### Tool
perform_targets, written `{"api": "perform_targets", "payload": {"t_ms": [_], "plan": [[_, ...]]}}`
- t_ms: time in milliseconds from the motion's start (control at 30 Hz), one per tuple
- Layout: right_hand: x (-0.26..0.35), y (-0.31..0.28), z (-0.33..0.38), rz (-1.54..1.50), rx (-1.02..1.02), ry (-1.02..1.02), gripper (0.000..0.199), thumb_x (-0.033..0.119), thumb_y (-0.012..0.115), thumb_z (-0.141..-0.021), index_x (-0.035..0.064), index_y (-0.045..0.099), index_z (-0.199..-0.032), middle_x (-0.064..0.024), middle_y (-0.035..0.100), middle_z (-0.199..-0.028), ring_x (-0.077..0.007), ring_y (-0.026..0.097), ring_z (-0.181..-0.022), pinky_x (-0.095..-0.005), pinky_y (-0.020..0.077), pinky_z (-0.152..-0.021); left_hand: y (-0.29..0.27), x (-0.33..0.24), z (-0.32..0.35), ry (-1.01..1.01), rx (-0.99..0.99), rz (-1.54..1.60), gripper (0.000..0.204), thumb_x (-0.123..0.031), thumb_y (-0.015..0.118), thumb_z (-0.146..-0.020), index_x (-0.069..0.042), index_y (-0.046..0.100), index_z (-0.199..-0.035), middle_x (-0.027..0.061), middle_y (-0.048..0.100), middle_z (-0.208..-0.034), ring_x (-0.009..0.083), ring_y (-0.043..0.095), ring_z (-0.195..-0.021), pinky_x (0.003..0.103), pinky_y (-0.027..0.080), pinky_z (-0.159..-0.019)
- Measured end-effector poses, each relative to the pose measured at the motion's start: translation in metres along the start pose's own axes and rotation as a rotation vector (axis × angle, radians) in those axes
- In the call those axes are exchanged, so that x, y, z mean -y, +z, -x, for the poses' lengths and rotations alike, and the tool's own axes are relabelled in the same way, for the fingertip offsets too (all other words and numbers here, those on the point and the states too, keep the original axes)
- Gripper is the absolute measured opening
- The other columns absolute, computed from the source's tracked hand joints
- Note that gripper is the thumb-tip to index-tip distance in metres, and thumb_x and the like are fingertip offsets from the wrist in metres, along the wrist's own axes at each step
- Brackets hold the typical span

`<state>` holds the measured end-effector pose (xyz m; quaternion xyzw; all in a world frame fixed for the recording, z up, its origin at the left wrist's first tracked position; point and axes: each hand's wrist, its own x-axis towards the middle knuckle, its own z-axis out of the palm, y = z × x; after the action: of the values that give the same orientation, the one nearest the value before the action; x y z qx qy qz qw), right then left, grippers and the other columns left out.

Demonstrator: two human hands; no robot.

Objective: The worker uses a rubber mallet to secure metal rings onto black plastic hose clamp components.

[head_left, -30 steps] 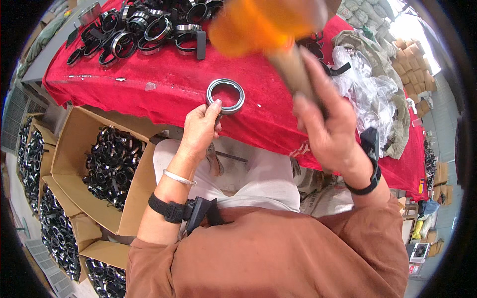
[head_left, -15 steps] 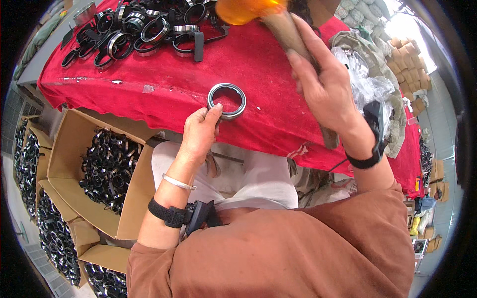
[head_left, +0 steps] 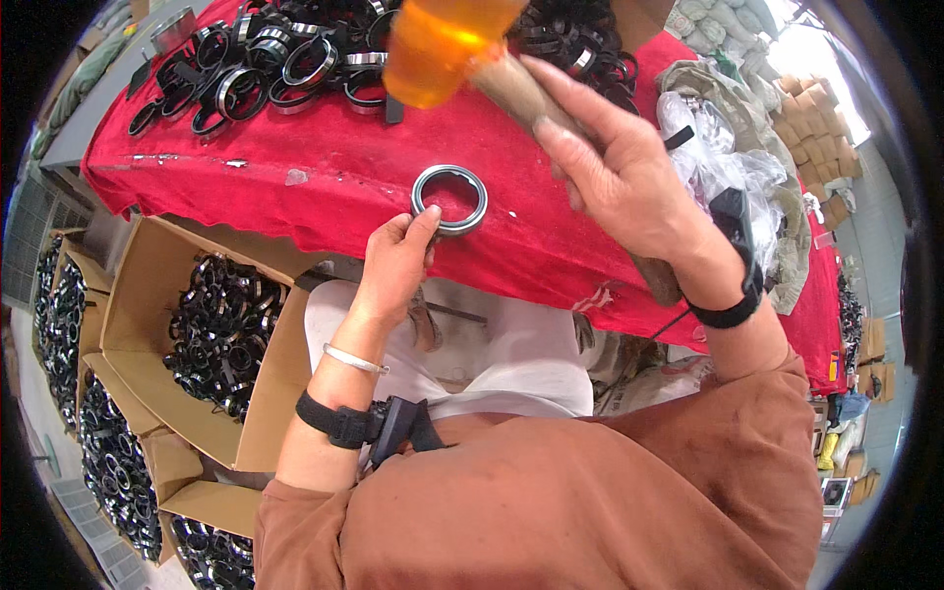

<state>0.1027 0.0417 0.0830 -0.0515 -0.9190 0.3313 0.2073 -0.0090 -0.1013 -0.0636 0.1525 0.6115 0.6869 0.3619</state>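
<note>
Between the thumb and fingers of my left hand (head_left: 396, 258) is the near edge of a metal ring (head_left: 479, 209), dark inside, at the front of the red-covered table (head_left: 344, 157). My right hand (head_left: 629, 182) is wrapped round the wooden handle of a mallet (head_left: 447, 49). Its translucent orange head is raised over the table, up and slightly left of the ring, not touching it. The handle's end shows below my right wrist. Behind the mallet head lies a heap of black and silver rings (head_left: 285, 64), partly hidden by it.
An open cardboard box (head_left: 147, 344) full of black and silver rings stands left of my legs, with several more filled boxes beside it. Clear plastic bags (head_left: 728, 157) lie at the table's right. Stacked cartons (head_left: 811, 133) stand at the far right.
The mallet has moved left and a little down with my right hand, its head tilting further over. My left hand and the ring have stayed in place.
</note>
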Motion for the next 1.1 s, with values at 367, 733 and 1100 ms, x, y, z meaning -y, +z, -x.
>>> {"api": "perform_targets", "payload": {"t_ms": [367,733,1100], "plan": [[-0.031,0.030,0.003,0.198,0.188,-0.089,0.044,0.013,0.048,-0.089,0.0029,0.038,-0.131,-0.0208,0.061,-0.097,-0.0278,0.064,-0.082,-0.0327,0.0491,-0.072,0.005,-0.009,0.003,-0.037,-0.018,0.042,0.037,-0.041,0.047,-0.090,-0.011,0.054,-0.070,-0.0023,0.047,-0.056,0.0080,0.040,-0.047,0.023,0.029,-0.043],[-0.054,0.036,0.028,-0.018,-0.003,0.305,0.044,0.017,0.045,-0.090,0.0023,0.040,-0.130,-0.0247,0.055,-0.114,-0.0337,0.054,-0.109,-0.0371,0.0419,-0.092,0.010,-0.006,-0.001,-0.051,-0.053,0.151,0.039,-0.040,0.048,-0.090,-0.007,0.057,-0.072,0.0012,0.049,-0.055,0.0093,0.044,-0.045,0.023,0.032,-0.041],[-0.003,0.003,0.031,-0.176,-0.169,0.255,0.045,0.011,0.048,-0.089,0.0006,0.038,-0.132,-0.0069,0.060,-0.081,-0.0132,0.057,-0.067,-0.0262,0.0479,-0.062,0.005,0.006,-0.005,-0.065,-0.092,0.193,0.040,-0.042,0.050,-0.089,-0.006,0.058,-0.072,0.0027,0.051,-0.056,0.0102,0.046,-0.046,0.023,0.036,-0.042]]}}
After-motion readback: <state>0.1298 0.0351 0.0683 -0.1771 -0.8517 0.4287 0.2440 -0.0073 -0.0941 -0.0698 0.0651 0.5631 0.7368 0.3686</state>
